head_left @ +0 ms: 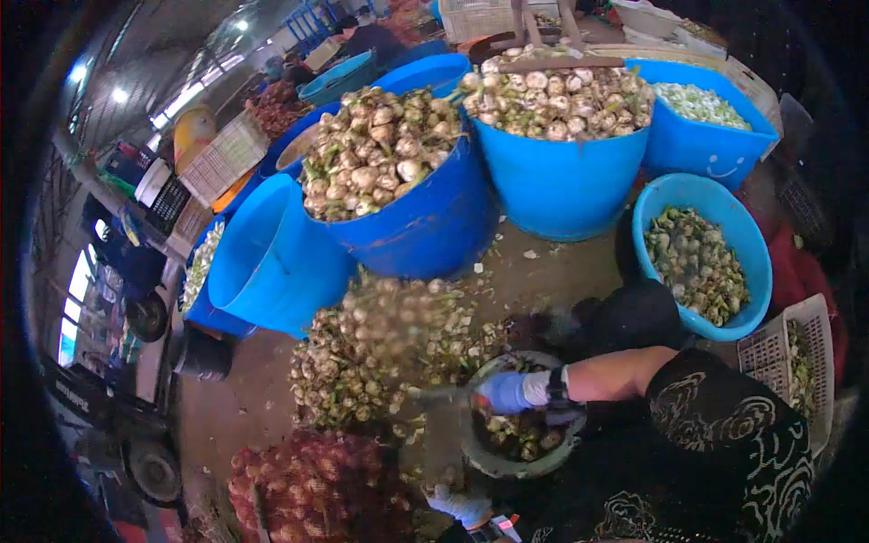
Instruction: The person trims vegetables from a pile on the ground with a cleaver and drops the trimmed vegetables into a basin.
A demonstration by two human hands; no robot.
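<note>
My right hand [507,393], in a blue glove with a dark band at the wrist, reaches into a grey round basin [468,434]. Its fingers are bent down at the basin's left side, close to the bulbs [520,436] inside, and what they hold is hidden. Lower down, near the bottom edge, my left hand [460,505] wears a pale blue glove and is blurred, with its fingers not clear. A greyish blurred shape stands between the left hand and the basin's left rim. Loose bulbs with green stems [362,362] lie heaped on the floor left of the basin.
A red net sack of bulbs [317,489] lies at the lower left. Blue tubs heaped with bulbs [407,226] [561,181] stand ahead, beside an empty-looking tilted blue tub [272,262]. A light blue tub [760,262] and a crate [819,362] are at the right.
</note>
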